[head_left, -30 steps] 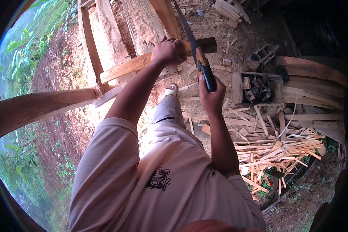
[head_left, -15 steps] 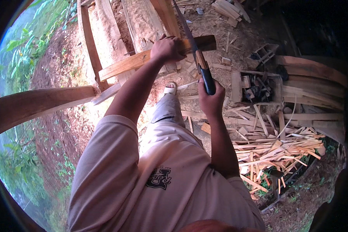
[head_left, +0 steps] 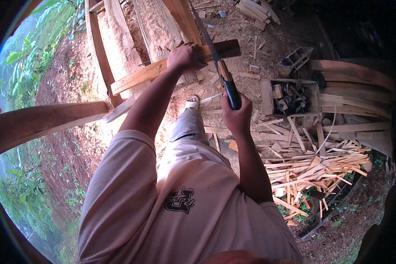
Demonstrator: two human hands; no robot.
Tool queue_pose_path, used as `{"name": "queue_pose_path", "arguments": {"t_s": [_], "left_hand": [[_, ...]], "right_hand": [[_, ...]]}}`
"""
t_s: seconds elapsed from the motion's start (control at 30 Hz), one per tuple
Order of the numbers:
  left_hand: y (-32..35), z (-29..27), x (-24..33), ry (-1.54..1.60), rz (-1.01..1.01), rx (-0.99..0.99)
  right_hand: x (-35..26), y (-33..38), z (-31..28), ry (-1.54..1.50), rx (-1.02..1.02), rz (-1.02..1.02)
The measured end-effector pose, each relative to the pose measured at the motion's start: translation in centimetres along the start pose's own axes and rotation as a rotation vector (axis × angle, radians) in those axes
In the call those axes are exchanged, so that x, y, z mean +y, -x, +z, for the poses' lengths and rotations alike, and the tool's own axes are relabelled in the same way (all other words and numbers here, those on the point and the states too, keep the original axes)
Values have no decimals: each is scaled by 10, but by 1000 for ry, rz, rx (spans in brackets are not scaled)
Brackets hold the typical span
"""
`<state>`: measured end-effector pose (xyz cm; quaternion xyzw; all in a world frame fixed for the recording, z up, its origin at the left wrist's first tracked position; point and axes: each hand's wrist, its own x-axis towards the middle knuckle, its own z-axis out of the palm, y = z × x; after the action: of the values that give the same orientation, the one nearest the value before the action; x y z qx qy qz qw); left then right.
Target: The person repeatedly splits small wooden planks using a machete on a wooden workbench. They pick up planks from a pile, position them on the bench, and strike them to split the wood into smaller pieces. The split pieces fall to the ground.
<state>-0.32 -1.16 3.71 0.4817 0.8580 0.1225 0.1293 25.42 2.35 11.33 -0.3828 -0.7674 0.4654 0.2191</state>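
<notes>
The wooden plank [head_left: 163, 70] is pale, rough-sawn and long, lying across a timber frame [head_left: 99, 53]. The left hand [head_left: 185, 56] presses closed over it. The right hand [head_left: 236, 115] grips the dark handle of a handsaw [head_left: 215, 61], whose blade meets the plank just beside the left hand. Below lie sawdust-strewn ground [head_left: 233, 26] and a heap of offcuts [head_left: 312, 167].

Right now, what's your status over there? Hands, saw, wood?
Left hand pressing down on wooden batten. Right hand gripping handsaw by its dark handle, blade across the batten. Offcut pile lies to the right, apart from the cut.
</notes>
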Motion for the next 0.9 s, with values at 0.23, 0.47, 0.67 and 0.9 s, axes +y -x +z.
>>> {"name": "queue_pose_path", "arguments": {"t_s": [0.23, 0.47, 0.67, 0.9], "left_hand": [[-1, -1, 0, -15, -10, -22], [0, 3, 0, 30, -5, -5], [0, -4, 5, 20, -9, -8], [0, 0, 2, 16, -29, -24]], "right_hand": [[2, 17, -9, 51, 11, 26], [14, 56, -37, -17, 13, 108], [20, 67, -58, -282, -189, 257], [6, 68, -64, -350, -432, 254]]}}
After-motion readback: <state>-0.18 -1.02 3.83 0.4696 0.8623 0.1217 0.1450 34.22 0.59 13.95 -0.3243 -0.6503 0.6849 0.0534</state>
